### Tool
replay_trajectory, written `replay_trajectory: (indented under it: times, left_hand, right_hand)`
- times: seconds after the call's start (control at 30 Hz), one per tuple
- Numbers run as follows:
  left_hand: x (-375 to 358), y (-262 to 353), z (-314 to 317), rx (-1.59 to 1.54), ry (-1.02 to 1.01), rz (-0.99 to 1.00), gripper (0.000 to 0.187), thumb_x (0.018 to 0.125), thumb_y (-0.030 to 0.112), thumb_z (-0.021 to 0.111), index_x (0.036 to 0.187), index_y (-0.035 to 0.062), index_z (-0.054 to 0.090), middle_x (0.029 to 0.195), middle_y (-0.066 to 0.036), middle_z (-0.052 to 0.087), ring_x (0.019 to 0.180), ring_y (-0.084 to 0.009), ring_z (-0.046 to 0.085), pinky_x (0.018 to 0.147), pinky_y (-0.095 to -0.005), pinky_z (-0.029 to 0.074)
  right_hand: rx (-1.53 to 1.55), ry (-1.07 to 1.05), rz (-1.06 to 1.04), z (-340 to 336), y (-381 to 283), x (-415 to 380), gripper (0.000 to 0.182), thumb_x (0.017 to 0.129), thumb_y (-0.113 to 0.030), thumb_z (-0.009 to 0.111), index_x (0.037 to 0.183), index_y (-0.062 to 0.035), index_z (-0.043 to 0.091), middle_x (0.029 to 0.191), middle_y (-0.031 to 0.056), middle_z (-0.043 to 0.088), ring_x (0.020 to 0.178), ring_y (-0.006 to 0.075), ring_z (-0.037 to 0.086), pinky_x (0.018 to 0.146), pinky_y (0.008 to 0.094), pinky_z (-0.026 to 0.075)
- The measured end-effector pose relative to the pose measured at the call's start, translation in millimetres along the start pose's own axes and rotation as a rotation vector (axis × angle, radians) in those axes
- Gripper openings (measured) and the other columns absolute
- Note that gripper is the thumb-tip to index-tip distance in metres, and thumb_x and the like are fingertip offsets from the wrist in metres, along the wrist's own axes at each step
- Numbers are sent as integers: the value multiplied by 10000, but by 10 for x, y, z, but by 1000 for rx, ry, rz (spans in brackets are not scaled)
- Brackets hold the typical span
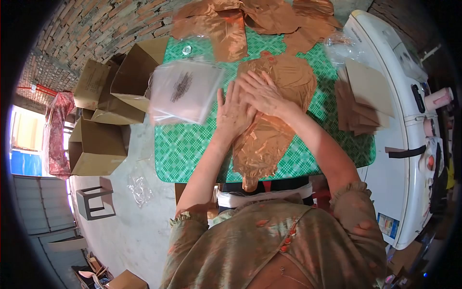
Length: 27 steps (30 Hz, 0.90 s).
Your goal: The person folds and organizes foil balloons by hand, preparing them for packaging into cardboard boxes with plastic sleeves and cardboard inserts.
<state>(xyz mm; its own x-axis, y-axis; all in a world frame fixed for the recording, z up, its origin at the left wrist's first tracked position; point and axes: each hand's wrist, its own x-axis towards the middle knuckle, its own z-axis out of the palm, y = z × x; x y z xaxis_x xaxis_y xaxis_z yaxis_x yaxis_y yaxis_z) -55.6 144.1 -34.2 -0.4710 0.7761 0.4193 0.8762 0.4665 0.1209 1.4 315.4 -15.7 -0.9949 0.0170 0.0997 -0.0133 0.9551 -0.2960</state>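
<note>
A flat, wrinkled copper-coloured foil balloon (267, 144) lies lengthwise on a green checked tabletop (187, 154), its narrow tab hanging just over the front edge. My right hand (264, 95) rests palm down on the foil, fingers stretched out. Beside it, my left hand (233, 113) lies flat along the balloon's left edge, fingers extended, the two hands touching or overlapping. Neither one grips anything. To the left of my left hand is a stack of clear plastic bags (199, 91) with dark printing. More copper foil pieces (269, 17) are spread across the far end of the table.
Cardboard sheets (368, 89) are piled at the table's right side, near a white refrigerator (385, 178). Crumpled clear plastic (344, 48) sits at the far right corner. Open cardboard boxes (98, 149) stand on the left, with a small grey stool (96, 202) on the floor.
</note>
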Motion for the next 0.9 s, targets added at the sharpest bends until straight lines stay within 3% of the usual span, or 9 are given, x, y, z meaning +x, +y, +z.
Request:
replay_trajectory:
  times: [0.13,0.23,0.27,0.47,0.5,0.57,0.63,0.7,0.9]
  left_hand:
    - [22,70,-131,-24,-134,-61,645,1079,552,443,1609,187,483,1732,-172,300,1620,-367,214,1297,-616,104]
    - [7,43,-81,-7,-115,-51,638,1076,543,458,1606,190,488,1723,-180,317,1618,-368,220,1295,-617,107]
    - [0,34,-52,13,-52,-18,659,1037,508,537,1599,168,487,1681,-201,381,1582,-388,295,1272,-650,160]
    - [-8,2,6,119,-23,31,745,1052,578,488,1668,177,366,1760,-143,250,1628,-356,198,1305,-614,44]
    - [42,26,-45,116,-24,48,740,1058,575,492,1670,180,364,1764,-132,245,1632,-350,190,1309,-605,49]
    - [150,115,-126,124,53,84,697,1079,519,508,1667,173,370,1755,-140,267,1623,-348,223,1310,-570,142]
    - [225,143,-88,16,63,119,677,1089,469,514,1659,132,374,1745,-164,272,1617,-353,235,1313,-534,181]
    - [286,132,1,-65,45,135,669,1097,448,508,1654,103,372,1735,-189,281,1611,-365,241,1316,-521,187]
    - [237,125,170,46,-55,166,655,1119,441,452,1644,59,365,1698,-238,324,1590,-395,271,1317,-518,194]
  right_hand:
    - [-37,6,111,-148,328,-6,683,1117,-526,301,1691,-155,283,1783,75,181,1652,254,103,1316,562,47]
    - [-198,-37,259,-285,506,-13,659,1136,-485,278,1711,-165,230,1792,61,159,1657,229,90,1324,545,28]
    - [-155,23,225,-244,561,-25,682,1118,-497,327,1695,-140,265,1787,71,179,1655,243,107,1319,568,49]
    - [-193,84,154,-117,633,25,671,1050,-434,458,1628,-104,378,1774,132,201,1641,321,157,1282,620,139]
    - [-181,142,117,-49,702,30,667,1038,-417,475,1622,-106,389,1776,135,193,1641,322,162,1273,629,154]
    - [-154,38,185,-353,466,-76,671,1013,-404,501,1606,-103,411,1780,123,184,1642,305,162,1264,651,153]
    - [-143,176,150,-54,641,14,666,1011,-414,510,1594,-103,429,1774,120,206,1642,299,158,1266,669,129]
    - [-73,158,164,45,714,49,708,1030,-463,470,1654,-143,367,1768,112,236,1652,315,109,1287,660,39]
    - [-9,140,168,16,701,13,679,1066,-466,417,1666,-155,349,1774,99,215,1653,316,97,1291,657,-31]
